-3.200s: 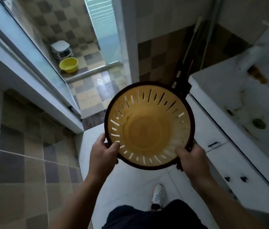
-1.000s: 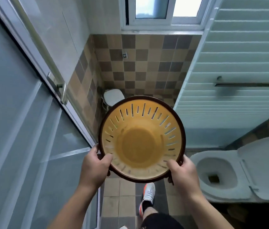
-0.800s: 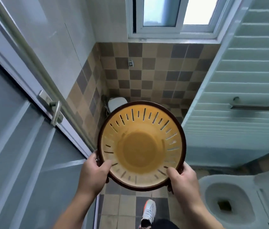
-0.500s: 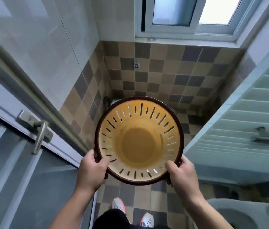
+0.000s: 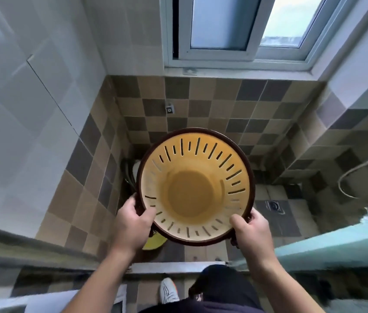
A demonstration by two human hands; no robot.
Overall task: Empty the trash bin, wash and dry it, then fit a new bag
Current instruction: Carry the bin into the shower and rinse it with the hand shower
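Both hands, left (image 5: 133,222) and right (image 5: 252,236), curl round the near rim of the empty slotted trash bin (image 5: 195,190), held level between them; only that near edge is gripped, so it may tip forward; the raised threshold (image 5: 178,267) below could trip a step.

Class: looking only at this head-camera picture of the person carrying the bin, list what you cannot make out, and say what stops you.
- Yellow basin: mostly hidden behind the trash bin and left hand.
- White object on the floor: covered by the bin's rim.
- Right hand fingers: tucked behind the bin.
- Hose: cut off by the right edge.
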